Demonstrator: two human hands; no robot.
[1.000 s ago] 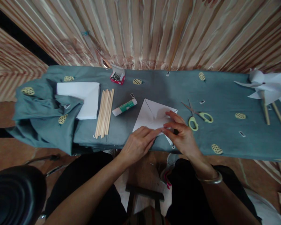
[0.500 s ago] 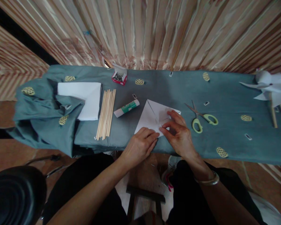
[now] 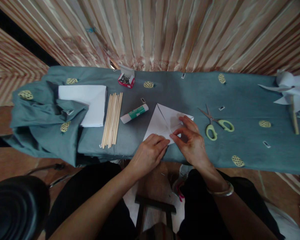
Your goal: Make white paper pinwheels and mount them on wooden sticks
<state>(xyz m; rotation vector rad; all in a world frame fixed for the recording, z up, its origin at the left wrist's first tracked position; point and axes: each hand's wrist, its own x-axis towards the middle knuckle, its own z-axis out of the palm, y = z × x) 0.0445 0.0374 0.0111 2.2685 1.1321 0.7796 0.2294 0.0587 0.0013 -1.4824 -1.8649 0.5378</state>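
A white square of paper (image 3: pixel 156 121) with dark slits running in from its corners lies turned like a diamond on the cloth-covered table. My left hand (image 3: pixel 151 150) is closed on its near left edge, fingers together and thumb stretched along the paper. Thumb and forefinger of my right hand (image 3: pixel 191 141) pinch the paper near its centre; the other fingers are bent over its right side. The pinched bit is mostly hidden. Green-handled scissors (image 3: pixel 213 120) lie partly spread to the right of my right hand. A glue stick (image 3: pixel 135 113) rests left of the paper.
Several wooden sticks (image 3: pixel 112 120) lie beside a stack of white paper (image 3: pixel 96 106) on the left. A small red box (image 3: pixel 126 80) holding metal pins stands open at the back. White paper pinwheels (image 3: pixel 293 88) on sticks lie far right. A black stool (image 3: pixel 17 206) is at lower left.
The view has shifted slightly, so the table items sit a little higher. Both hands keep their places on the paper, with hardly any movement.
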